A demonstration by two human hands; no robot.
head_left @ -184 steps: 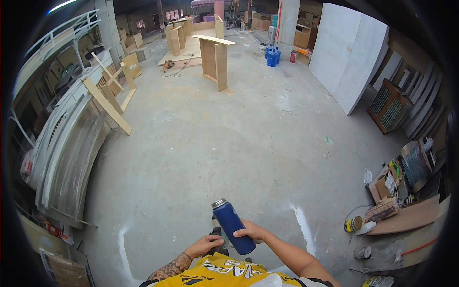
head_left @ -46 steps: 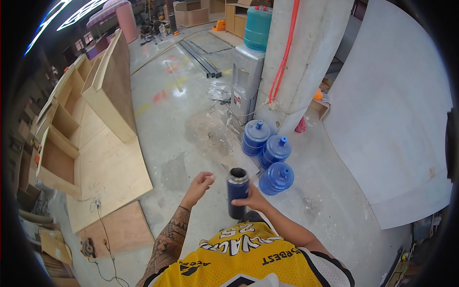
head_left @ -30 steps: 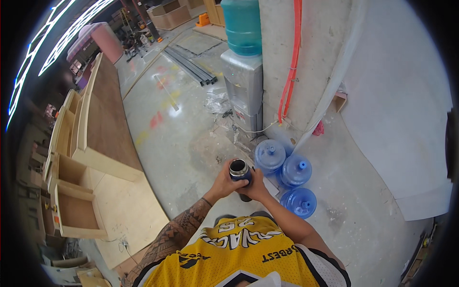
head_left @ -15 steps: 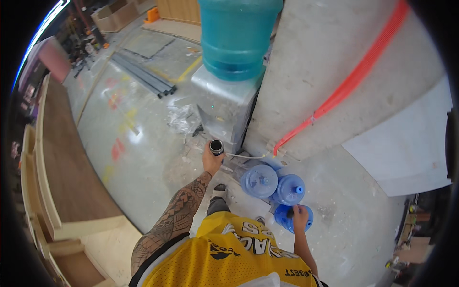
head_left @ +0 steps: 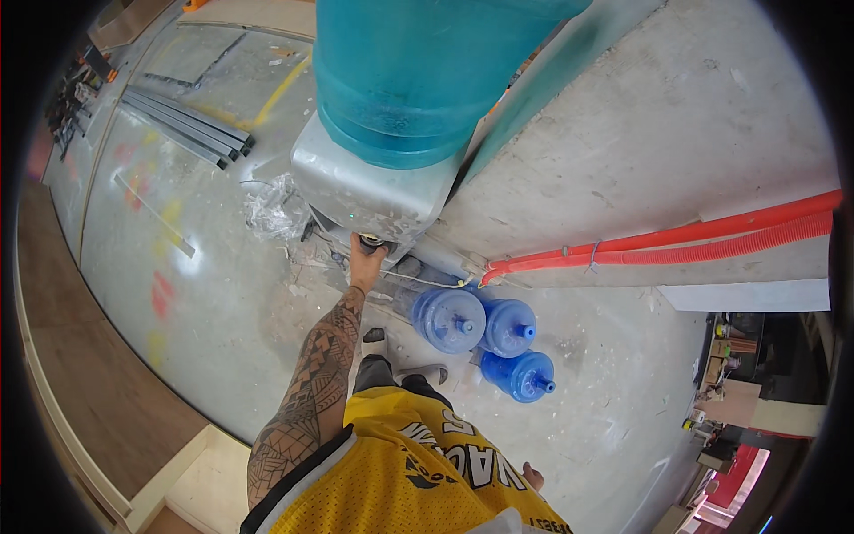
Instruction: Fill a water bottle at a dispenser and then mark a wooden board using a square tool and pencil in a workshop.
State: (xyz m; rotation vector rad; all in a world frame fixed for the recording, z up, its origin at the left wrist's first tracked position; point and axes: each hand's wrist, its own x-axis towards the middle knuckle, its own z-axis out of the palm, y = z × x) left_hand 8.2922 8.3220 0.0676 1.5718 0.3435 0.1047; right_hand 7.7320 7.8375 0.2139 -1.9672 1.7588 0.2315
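Note:
Wrapped round a dark open-mouthed bottle (head_left: pixel 372 242), like a thermos, my left hand (head_left: pixel 363 262) holds it upright against the front of a silver water dispenser (head_left: pixel 400 187). The bottle's mouth lies at the dispenser's recess; the tap above it is hidden from here. A large teal water jug (head_left: pixel 400 98) stands upside down on the dispenser. Low on my right side, my right hand (head_left: pixel 533 476) shows only in part past the yellow jersey. Its fingers look curled, and anything in them is hidden.
Three blue water jugs, one of them nearest me (head_left: pixel 518 376), stand right of the dispenser by a concrete wall (head_left: pixel 640 133). Red corrugated conduit (head_left: pixel 694 245) runs along it. Crumpled clear plastic (head_left: pixel 276 206) and grey metal channels (head_left: pixel 187 125) lie at left, beyond a wooden cabinet (head_left: pixel 98 347).
My left hand has brought the bottle forward to the dispenser. My right hand, with a small black thing in it earlier, has drawn back from above the nearest jug toward my side. My view has shifted.

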